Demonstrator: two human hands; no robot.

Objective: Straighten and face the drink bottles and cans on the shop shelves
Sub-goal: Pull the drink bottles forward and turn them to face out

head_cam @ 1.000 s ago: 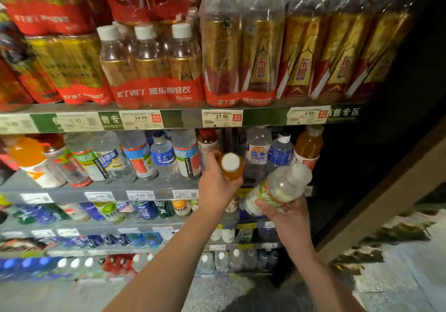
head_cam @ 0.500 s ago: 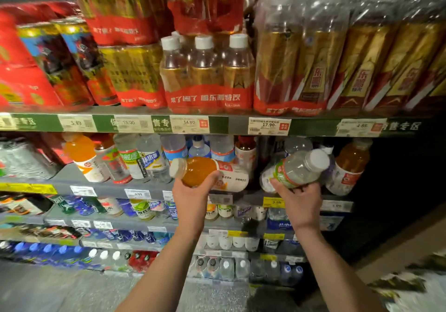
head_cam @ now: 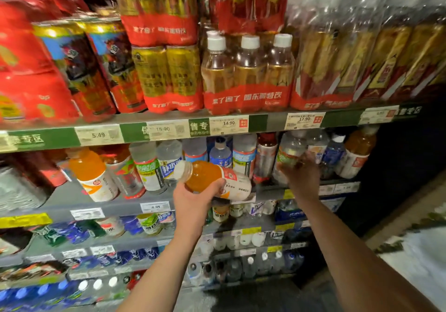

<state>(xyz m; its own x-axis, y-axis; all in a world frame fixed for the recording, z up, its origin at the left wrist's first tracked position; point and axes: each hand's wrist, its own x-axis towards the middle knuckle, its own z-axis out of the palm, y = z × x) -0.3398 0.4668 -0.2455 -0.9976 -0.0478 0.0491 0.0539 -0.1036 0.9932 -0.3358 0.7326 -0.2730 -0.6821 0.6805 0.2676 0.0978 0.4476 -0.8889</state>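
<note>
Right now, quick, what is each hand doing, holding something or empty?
Left hand: closed around an orange drink bottle, held on its side.
Right hand: on a clear bottle with a green label at the shelf; the picture is too blurred to confirm the grip.

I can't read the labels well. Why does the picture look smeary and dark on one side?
Head view: motion blur smears the red packs at left and the right hand; the orange bottle in the left hand is sharper; the shelves' right end falls into shadow; the wide lens bends the shelf edge.
</note>
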